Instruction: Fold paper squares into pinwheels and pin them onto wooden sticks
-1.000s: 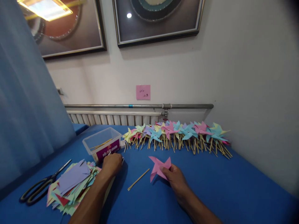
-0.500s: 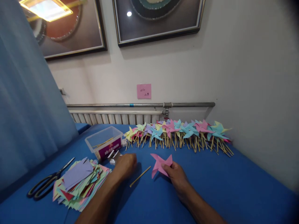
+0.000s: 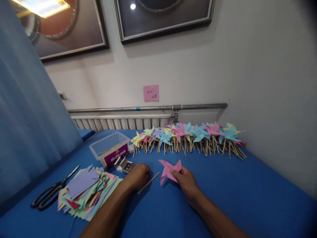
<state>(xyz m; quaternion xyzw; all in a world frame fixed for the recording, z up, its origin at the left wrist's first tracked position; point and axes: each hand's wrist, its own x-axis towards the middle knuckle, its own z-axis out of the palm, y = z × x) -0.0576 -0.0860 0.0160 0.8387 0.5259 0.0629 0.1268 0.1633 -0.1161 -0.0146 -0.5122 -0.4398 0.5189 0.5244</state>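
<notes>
Between the thumb and fingers of my right hand (image 3: 185,181) is a pink paper pinwheel (image 3: 167,172), its blades folded to the middle and no stick on it. My left hand (image 3: 139,176) is closed, knuckles up, over the blue surface; its fingertips are hidden, so I cannot see what they hold. Just right of that hand lies a thin wooden stick (image 3: 149,182). To its left stands a small open box (image 3: 124,165) of shiny metal pins.
A clear plastic tub (image 3: 109,150) with sticks stands behind the pin box. At the left lie stacked coloured paper pieces (image 3: 85,191) and black-handled scissors (image 3: 53,191). Along the back rests a row of finished pinwheels (image 3: 188,135). A blue curtain (image 3: 32,105) hangs at the left.
My left hand has moved away from the pin box, to the right and toward the stick, leaving the pins in sight. My right hand keeps the pinwheel in nearly the same place.
</notes>
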